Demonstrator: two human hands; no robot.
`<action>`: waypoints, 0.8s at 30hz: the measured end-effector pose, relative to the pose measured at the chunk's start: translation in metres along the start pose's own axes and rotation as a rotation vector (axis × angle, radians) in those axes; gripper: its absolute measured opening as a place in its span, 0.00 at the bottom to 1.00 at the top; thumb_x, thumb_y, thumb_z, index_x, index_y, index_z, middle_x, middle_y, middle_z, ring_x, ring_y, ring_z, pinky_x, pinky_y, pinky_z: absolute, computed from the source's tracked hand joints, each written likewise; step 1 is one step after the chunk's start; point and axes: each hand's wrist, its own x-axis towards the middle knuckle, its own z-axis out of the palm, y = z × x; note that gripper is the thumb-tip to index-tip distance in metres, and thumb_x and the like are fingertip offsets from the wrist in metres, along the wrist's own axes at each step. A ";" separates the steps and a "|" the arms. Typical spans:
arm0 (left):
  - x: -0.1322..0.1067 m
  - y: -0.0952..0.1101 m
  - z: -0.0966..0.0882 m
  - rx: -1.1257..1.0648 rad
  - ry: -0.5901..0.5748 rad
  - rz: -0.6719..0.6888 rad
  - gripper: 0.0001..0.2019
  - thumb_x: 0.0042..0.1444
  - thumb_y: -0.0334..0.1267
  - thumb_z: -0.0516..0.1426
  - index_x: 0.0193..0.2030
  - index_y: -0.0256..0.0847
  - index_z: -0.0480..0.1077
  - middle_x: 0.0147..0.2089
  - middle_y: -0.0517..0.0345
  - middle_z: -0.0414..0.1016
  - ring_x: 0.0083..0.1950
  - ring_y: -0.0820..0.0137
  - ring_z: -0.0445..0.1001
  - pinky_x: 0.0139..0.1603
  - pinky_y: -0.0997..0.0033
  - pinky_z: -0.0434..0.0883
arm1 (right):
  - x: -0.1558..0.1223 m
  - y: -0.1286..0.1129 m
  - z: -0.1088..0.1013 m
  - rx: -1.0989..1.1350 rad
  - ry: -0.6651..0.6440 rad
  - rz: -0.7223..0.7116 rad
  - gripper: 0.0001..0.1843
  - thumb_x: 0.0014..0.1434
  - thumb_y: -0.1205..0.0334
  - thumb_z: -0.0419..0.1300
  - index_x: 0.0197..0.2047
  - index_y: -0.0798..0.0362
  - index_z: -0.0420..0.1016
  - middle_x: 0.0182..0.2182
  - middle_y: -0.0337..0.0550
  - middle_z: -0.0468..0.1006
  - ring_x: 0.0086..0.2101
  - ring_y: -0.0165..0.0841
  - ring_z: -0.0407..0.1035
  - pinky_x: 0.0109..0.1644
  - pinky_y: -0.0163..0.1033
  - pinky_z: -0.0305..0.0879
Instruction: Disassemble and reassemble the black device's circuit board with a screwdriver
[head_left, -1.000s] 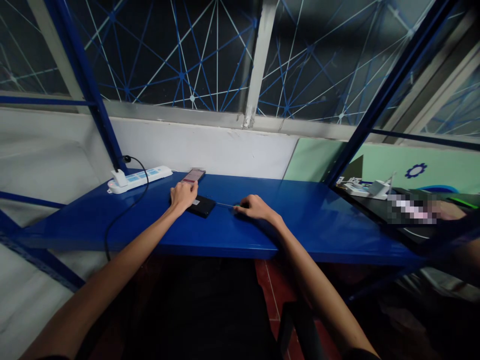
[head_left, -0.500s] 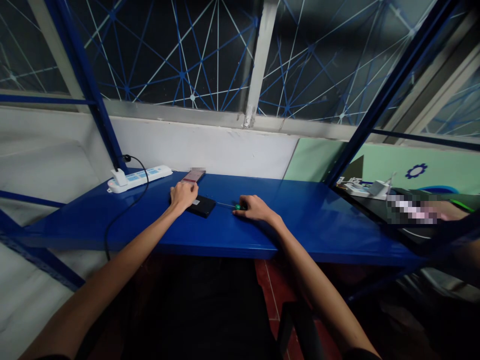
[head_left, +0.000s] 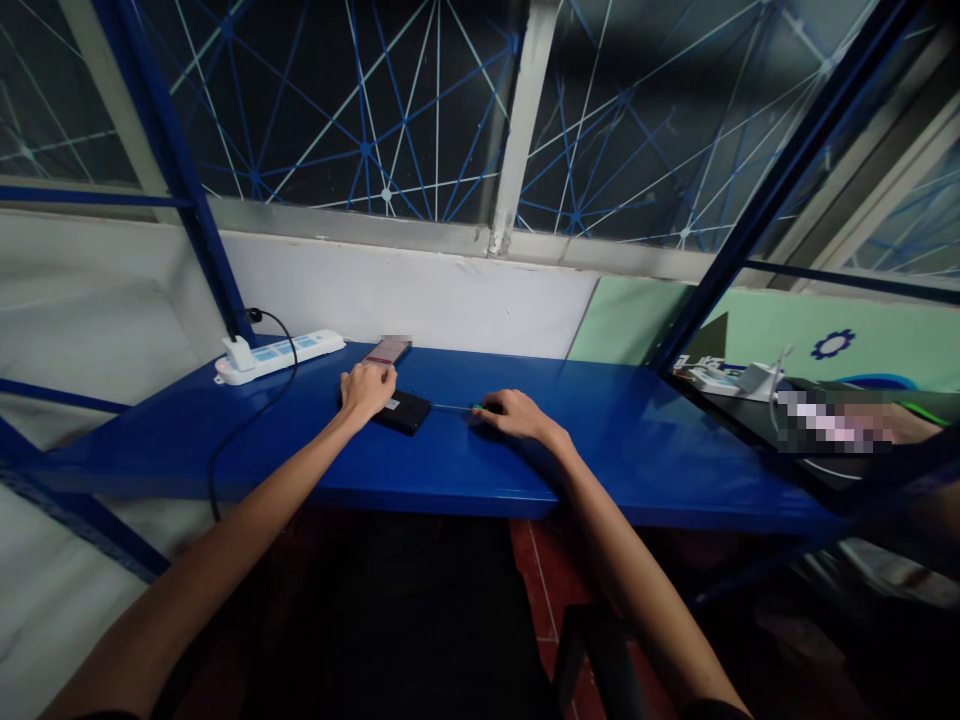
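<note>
A flat black rectangular device (head_left: 406, 412) with a small pale label lies on the blue table. My left hand (head_left: 367, 388) is closed over its left end, fingers bent and pressed together, hiding that part. My right hand (head_left: 514, 412) is closed around a screwdriver (head_left: 452, 408), whose thin shaft points left at the device's right edge. The fingers cover most of its handle, leaving only a bit of green in sight. Whether the tip touches the device I cannot tell. Several tiny dark specks, too small to name, lie just behind the device.
Behind my left hand lies a phone (head_left: 388, 351) with a lit screen. A white power strip (head_left: 281, 357) with a black cable (head_left: 262, 410) occupies the table's left rear. Blue shelf posts rise at both sides. At far right, another person's hand, pixelated, is over a dark table.
The fingers of my right hand have shifted on the screwdriver handle, and less of its green part shows. My left hand and the black device have stayed put.
</note>
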 end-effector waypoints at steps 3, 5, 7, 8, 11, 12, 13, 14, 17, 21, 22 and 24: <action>0.000 0.000 0.000 -0.004 0.000 0.007 0.26 0.65 0.47 0.44 0.38 0.36 0.80 0.42 0.39 0.80 0.50 0.50 0.75 0.50 0.52 0.69 | 0.001 0.003 0.001 0.012 0.012 -0.008 0.19 0.57 0.44 0.58 0.32 0.53 0.75 0.25 0.42 0.74 0.25 0.30 0.62 0.29 0.37 0.49; 0.000 -0.001 0.000 0.000 0.003 0.004 0.25 0.65 0.47 0.44 0.38 0.36 0.80 0.42 0.40 0.80 0.50 0.51 0.75 0.50 0.52 0.69 | 0.001 0.004 0.001 0.020 0.016 -0.005 0.19 0.53 0.44 0.62 0.32 0.53 0.74 0.25 0.41 0.74 0.26 0.30 0.62 0.29 0.37 0.48; 0.001 -0.001 0.001 0.003 0.008 0.000 0.26 0.65 0.48 0.44 0.39 0.37 0.80 0.42 0.40 0.80 0.50 0.51 0.75 0.50 0.53 0.69 | 0.001 0.003 0.002 0.027 0.019 -0.005 0.18 0.50 0.45 0.64 0.32 0.52 0.72 0.26 0.39 0.73 0.26 0.29 0.61 0.29 0.36 0.48; 0.001 -0.001 0.002 0.003 0.010 -0.002 0.26 0.65 0.48 0.44 0.38 0.37 0.80 0.41 0.40 0.80 0.50 0.51 0.75 0.50 0.53 0.69 | 0.001 0.003 0.003 0.031 0.023 -0.008 0.18 0.50 0.46 0.65 0.33 0.52 0.71 0.26 0.39 0.73 0.26 0.29 0.61 0.30 0.36 0.48; 0.002 -0.002 0.003 0.004 0.010 0.000 0.26 0.64 0.48 0.44 0.38 0.36 0.80 0.41 0.39 0.80 0.50 0.50 0.75 0.50 0.52 0.69 | 0.001 0.001 0.005 0.025 0.063 -0.028 0.15 0.51 0.50 0.65 0.34 0.52 0.69 0.27 0.39 0.73 0.26 0.29 0.60 0.30 0.35 0.48; 0.002 -0.002 0.003 0.005 0.009 0.002 0.26 0.64 0.48 0.44 0.37 0.36 0.80 0.41 0.39 0.80 0.50 0.50 0.75 0.50 0.53 0.69 | 0.001 0.000 0.005 0.017 0.077 -0.032 0.14 0.51 0.52 0.65 0.35 0.52 0.69 0.27 0.39 0.73 0.26 0.29 0.60 0.30 0.35 0.48; 0.002 -0.002 0.004 0.006 0.008 0.003 0.25 0.64 0.48 0.44 0.37 0.36 0.80 0.41 0.40 0.80 0.50 0.51 0.75 0.50 0.53 0.69 | 0.001 -0.001 0.005 0.010 0.086 -0.035 0.14 0.51 0.53 0.65 0.35 0.52 0.69 0.27 0.39 0.73 0.26 0.29 0.60 0.30 0.35 0.48; 0.002 -0.003 0.004 0.006 0.006 0.006 0.25 0.64 0.48 0.45 0.37 0.37 0.79 0.41 0.40 0.80 0.50 0.51 0.75 0.50 0.53 0.69 | 0.001 -0.002 0.006 0.004 0.092 -0.035 0.15 0.50 0.53 0.65 0.37 0.52 0.69 0.27 0.39 0.73 0.26 0.29 0.60 0.30 0.35 0.48; 0.003 -0.004 0.004 0.005 -0.002 0.015 0.25 0.64 0.49 0.45 0.34 0.37 0.79 0.40 0.40 0.80 0.50 0.52 0.75 0.50 0.55 0.69 | -0.001 -0.006 0.004 0.008 0.095 -0.030 0.17 0.53 0.49 0.64 0.39 0.51 0.70 0.28 0.40 0.75 0.27 0.30 0.63 0.30 0.35 0.49; 0.003 -0.004 0.004 0.004 -0.005 0.023 0.24 0.63 0.49 0.46 0.32 0.38 0.79 0.40 0.41 0.80 0.49 0.51 0.75 0.50 0.54 0.68 | -0.003 -0.010 -0.002 -0.009 0.094 -0.020 0.19 0.62 0.45 0.55 0.34 0.52 0.75 0.25 0.42 0.75 0.26 0.31 0.64 0.30 0.36 0.49; 0.003 -0.004 0.004 0.004 -0.006 0.025 0.24 0.63 0.49 0.46 0.32 0.38 0.78 0.39 0.41 0.80 0.49 0.51 0.75 0.50 0.54 0.68 | -0.004 -0.010 -0.003 -0.016 0.089 -0.015 0.20 0.62 0.45 0.55 0.34 0.53 0.76 0.25 0.43 0.75 0.26 0.31 0.63 0.30 0.36 0.49; 0.003 -0.004 0.005 0.001 -0.008 0.033 0.24 0.63 0.49 0.46 0.31 0.38 0.78 0.38 0.42 0.80 0.49 0.51 0.75 0.49 0.54 0.68 | -0.003 -0.008 -0.004 -0.027 0.066 -0.011 0.22 0.61 0.44 0.55 0.32 0.53 0.78 0.25 0.44 0.76 0.26 0.31 0.63 0.30 0.37 0.48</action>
